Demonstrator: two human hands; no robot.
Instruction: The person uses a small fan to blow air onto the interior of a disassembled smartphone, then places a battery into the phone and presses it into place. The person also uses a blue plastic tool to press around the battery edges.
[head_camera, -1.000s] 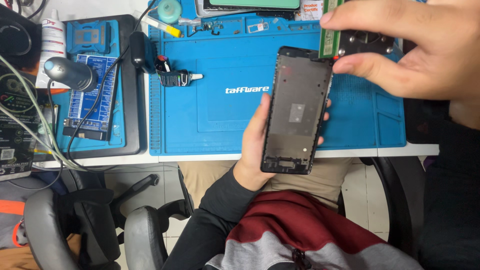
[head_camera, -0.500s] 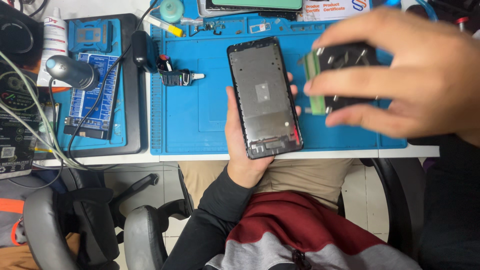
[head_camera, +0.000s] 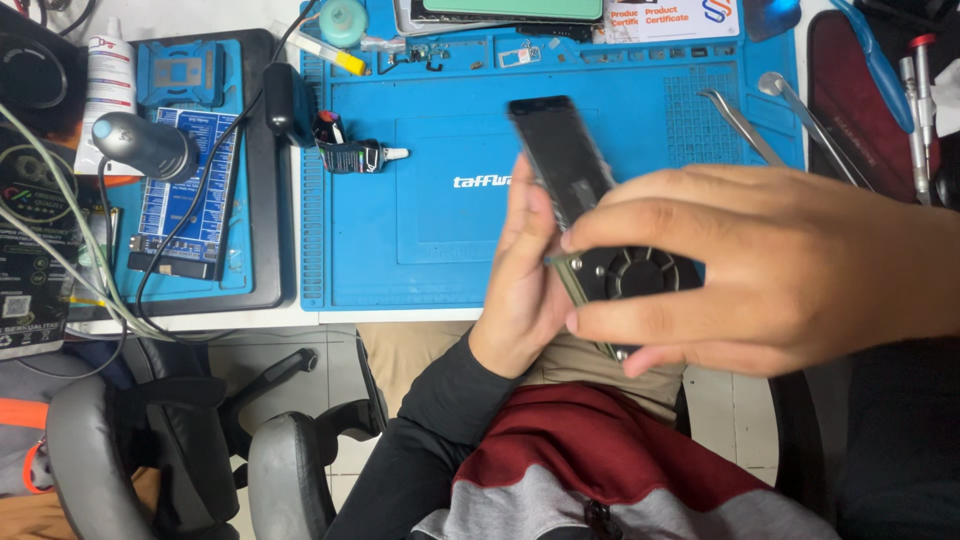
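Blue mat (head_camera: 430, 230) carries glue tube (head_camera: 352, 156) and tweezers (head_camera: 742, 124) near hands.

Frame: we see a slim dark rectangular phone frame (head_camera: 560, 165), tilted nearly edge-on, its top leaning toward the far left, raised above the blue mat.
Fan part: we see a small black round-bladed fan on a green board (head_camera: 630, 275), lying across the frame's lower end, touching it.

One head-worn camera looks steeply down, close above the blue mat (head_camera: 420, 230) and lap.
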